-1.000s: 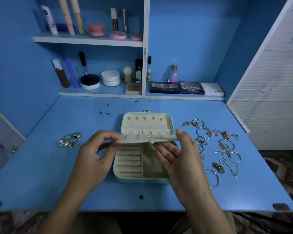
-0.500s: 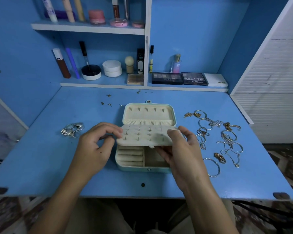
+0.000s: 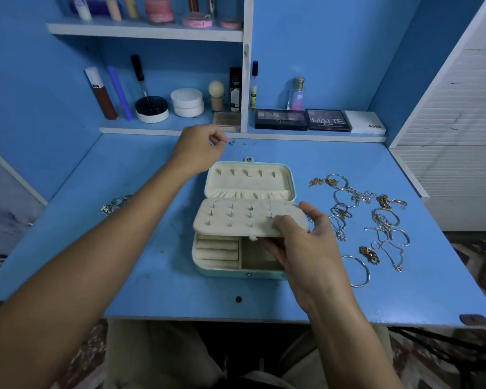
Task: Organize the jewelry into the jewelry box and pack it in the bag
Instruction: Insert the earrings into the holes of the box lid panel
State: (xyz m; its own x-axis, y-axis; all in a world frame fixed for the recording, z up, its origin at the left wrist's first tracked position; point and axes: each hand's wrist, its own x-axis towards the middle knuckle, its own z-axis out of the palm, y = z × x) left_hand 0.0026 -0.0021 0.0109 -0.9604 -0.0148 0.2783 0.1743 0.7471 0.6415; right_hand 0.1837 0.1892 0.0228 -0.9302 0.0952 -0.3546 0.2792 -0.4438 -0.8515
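A person sits at a blue desk (image 3: 141, 276), seen from above, both bare forearms reaching forward.

The left arm stretches long and nearly straight toward the far edge of the desk. The left hand (image 3: 199, 148) is bent slightly at the wrist, its fingers curled with the fingertips drawn together, at a tiny earring (image 3: 231, 142) lying on the desk. Whether the fingers actually grip it cannot be told.

The right arm is bent and closer in. The right hand (image 3: 300, 242) pinches the near right corner of a cream padded earring panel (image 3: 236, 217), thumb on top and fingers underneath, holding it tilted above the lower tray.

The pale mint jewelry box (image 3: 208, 269) sits open at the middle of the desk. Its lid (image 3: 249, 179) lies back on the far side, showing a cream lining with small hooks. Its near half shows ring rolls on the left and an open compartment on the right.

Just right of the box, a scatter of gold and silver bracelets and chains (image 3: 376, 220) lies on the desk. To the left, partly hidden behind the left forearm, sits a small cluster of silver rings (image 3: 114, 204).

Cosmetics stand along the far shelves (image 3: 152, 30).
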